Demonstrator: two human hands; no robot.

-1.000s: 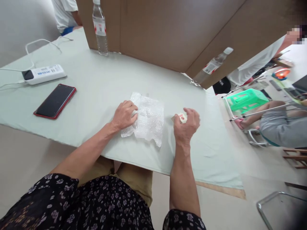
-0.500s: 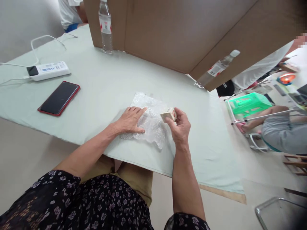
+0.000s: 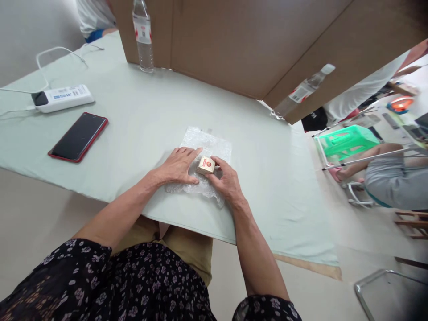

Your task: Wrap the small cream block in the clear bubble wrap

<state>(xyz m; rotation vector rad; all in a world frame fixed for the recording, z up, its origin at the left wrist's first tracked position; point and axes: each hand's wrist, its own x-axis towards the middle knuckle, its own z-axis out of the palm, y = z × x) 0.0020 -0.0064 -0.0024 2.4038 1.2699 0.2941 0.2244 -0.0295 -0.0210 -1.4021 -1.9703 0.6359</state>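
I see two hands at work, and the right hand [image 3: 227,180] pinches one small box [image 3: 206,165] between thumb and fingers, its printed face up. The left hand [image 3: 181,166] lies flat with its fingers spread, just beside the box and pressing on one sheet of bubble wrap [image 3: 214,140]. The box is over the middle of that sheet; whether its underside touches the wrap I can't tell. The wrap's ragged lower edge comes near the front edge of the desk [image 3: 277,191], while on its right a broad stretch of pale green cloth gives the right arm room to swing. There's similar room on the left, as far as one phone [image 3: 79,137] in a red case, which lies well apart from the hands. Behind it sits one white device [image 3: 63,98], with white cable [image 3: 43,67] around it. At the back, two water bottles stand against a cardboard screen [image 3: 217,49], one on the left [image 3: 143,40], one on the right [image 3: 302,91]; the screen walls off the far side. Past the right edge I spot one green stool [image 3: 347,142].
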